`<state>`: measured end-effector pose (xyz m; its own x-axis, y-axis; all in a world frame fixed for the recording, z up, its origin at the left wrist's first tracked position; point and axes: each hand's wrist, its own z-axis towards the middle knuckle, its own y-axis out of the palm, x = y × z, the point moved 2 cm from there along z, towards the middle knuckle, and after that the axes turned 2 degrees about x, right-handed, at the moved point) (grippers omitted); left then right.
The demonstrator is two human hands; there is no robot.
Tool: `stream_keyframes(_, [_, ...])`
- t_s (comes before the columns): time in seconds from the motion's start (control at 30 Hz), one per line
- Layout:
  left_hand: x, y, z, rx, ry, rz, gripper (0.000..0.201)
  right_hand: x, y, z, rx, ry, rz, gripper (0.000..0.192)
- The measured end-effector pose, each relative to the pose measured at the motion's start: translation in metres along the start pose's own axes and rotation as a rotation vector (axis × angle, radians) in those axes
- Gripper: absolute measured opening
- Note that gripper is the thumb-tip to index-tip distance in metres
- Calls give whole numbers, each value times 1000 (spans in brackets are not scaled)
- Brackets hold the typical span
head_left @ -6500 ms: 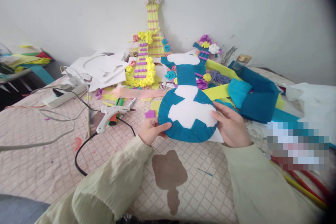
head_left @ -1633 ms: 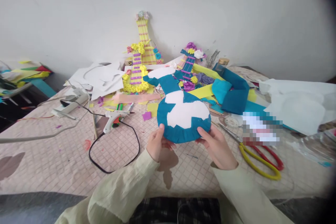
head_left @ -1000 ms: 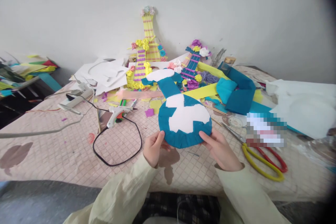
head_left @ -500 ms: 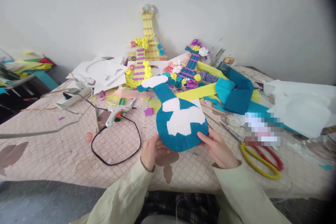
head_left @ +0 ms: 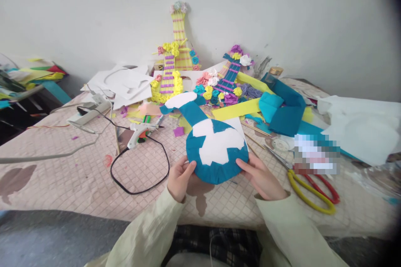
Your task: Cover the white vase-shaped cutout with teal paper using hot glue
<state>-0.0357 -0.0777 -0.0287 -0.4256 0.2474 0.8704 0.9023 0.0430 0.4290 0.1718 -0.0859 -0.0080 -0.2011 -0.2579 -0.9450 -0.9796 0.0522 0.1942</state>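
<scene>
Guitar cutout (head_left: 216, 146): white guitar-shaped board partly wrapped in teal paper, held just above the quilted table (head_left: 62, 183), round end toward the person.
Left hand (head_left: 179, 177): grasps the lower left rim, thumb on the teal face.
Right hand (head_left: 260, 177): grasps the lower right rim, fingers along the edge.
Handling: judged best gripped at the rim only, kept level, so the teal paper stays flat.
Glue gun (head_left: 140, 132): lies left of the cutout, cord looped.
Scissors (head_left: 308, 187): lie right of the cutout.
Finished guitars (head_left: 175, 66): lean at the wall.

L: bare quilt (head_left: 62, 179) – open | mid: glue gun (head_left: 139, 132) cord | R: scissors (head_left: 308, 185) – blocked
</scene>
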Motion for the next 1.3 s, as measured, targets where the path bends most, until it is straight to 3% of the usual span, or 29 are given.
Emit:
stream_keyframes(0.33, [4,6,-4,-11,-22,32,53,1,-3,-4,10,-12,-23,53])
stream_keyframes(0.83, [0,4,-5,19,-238,-59,51,4,-3,-6,19,-17,2,48])
stream_keyframes(1.1, [3,4,-9,-38,-226,-117,42,0,-4,-7,33,28,48,40])
stream_keyframes(1.3, [-1,4,-9,-59,-150,-20,44,2,-5,-7,39,36,74,38])
